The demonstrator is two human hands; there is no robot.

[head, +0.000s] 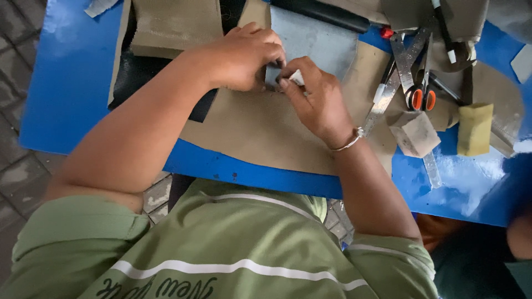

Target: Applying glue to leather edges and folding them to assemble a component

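A person in a green shirt bends over a blue table (72, 94), seen from a head-worn camera looking straight down. Paving stones show at the far left of the frame. At upper left, a folded tan cloth (174, 25) lies on a dark sheet (138, 75), both cut off by the top edge.

Just left of centre, the left hand (244, 58) is curled, its fingertips pinched on a small grey piece (272, 75) lying at the upper centre of the frame. The hands hide most of this piece, so its shape and long axis cannot be made out. The right hand (316, 102), a bangle at its wrist, meets it from the right, fingers closed on a small white object (295, 77); what that object is cannot be told. Both hands rest over a large tan sheet (260, 133) spread across the middle of the table, with a grey sheet (318, 41) above it.

To the right lie a metal ruler (396, 83) running diagonally from upper right to lower left, orange-handled scissors (422, 97) partly covered by other tools, a tan block (415, 134) and a yellow-green sponge (475, 129). A dark cylinder (321, 12) is cut off at the top edge. At lower right, another person's figure is blurred and barely readable.
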